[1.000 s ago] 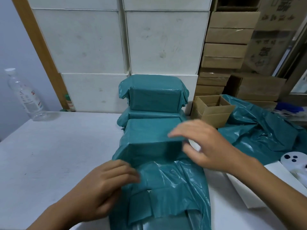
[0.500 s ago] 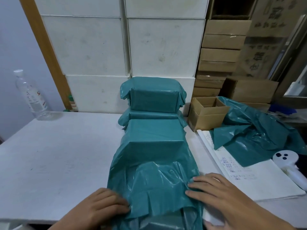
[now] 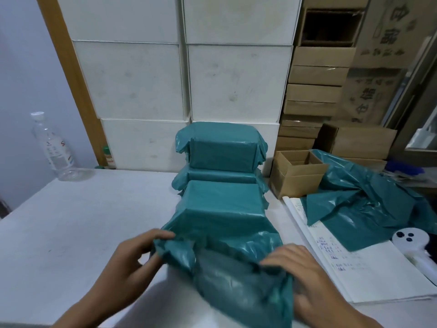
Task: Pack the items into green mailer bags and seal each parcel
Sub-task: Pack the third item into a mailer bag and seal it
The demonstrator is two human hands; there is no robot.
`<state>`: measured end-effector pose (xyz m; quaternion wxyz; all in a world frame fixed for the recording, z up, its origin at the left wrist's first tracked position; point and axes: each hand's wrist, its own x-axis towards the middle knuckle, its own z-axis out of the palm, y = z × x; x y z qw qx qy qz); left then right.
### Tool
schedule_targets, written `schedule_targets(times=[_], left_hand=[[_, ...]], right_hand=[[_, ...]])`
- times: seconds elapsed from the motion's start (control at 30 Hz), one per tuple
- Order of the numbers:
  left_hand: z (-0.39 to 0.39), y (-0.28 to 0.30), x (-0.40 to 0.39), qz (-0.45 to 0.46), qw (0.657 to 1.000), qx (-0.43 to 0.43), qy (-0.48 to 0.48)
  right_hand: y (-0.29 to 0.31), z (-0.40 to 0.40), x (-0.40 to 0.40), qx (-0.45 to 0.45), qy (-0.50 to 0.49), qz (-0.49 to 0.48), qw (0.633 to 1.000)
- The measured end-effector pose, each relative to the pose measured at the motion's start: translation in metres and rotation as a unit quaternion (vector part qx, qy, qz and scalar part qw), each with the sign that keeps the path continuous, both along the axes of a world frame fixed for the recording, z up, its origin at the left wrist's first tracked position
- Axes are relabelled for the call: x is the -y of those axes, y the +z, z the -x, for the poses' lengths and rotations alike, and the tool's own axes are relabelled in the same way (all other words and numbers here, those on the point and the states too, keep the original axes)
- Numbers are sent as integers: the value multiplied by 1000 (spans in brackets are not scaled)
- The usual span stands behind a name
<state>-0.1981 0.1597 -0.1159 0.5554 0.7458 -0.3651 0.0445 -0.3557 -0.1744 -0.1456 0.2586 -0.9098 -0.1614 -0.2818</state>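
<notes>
A green mailer bag [image 3: 224, 209] with a box-shaped item inside lies on the white table [image 3: 82, 221], its open end toward me. My left hand [image 3: 132, 263] pinches the left corner of the loose flap. My right hand [image 3: 305, 271] grips the flap's right side, and the flap [image 3: 236, 280] is lifted and folded back so its grey inner face shows. Behind this bag, two sealed green parcels [image 3: 222, 152] are stacked against the white boxes.
A pile of spare green mailer bags [image 3: 369, 204] lies at right, over an open notebook [image 3: 354, 268]. An open cardboard box [image 3: 295, 171] stands beside the parcels. A white handheld device [image 3: 411, 240] is at far right, a plastic bottle [image 3: 54, 147] at back left.
Both hands went from pressing the flap flat near the table edge to gripping its corners and lifting it, turning up the grey inside. The view has shifted slightly.
</notes>
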Motion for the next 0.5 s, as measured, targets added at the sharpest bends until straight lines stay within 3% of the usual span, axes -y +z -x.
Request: schedule_targets(times=[0.1,0.3,0.5], left_hand=[[-23,20,19,-8,998,-54,20],[-67,40,65,0,989,-144,44],[-89,34,96,-23,983,-174,52]], right_hand=[[34,-22,-4,-41,-9,-175,984],[60,-81,-1,-101,-62,-399,909],[63,-120,3,-158,-144,-484,849]])
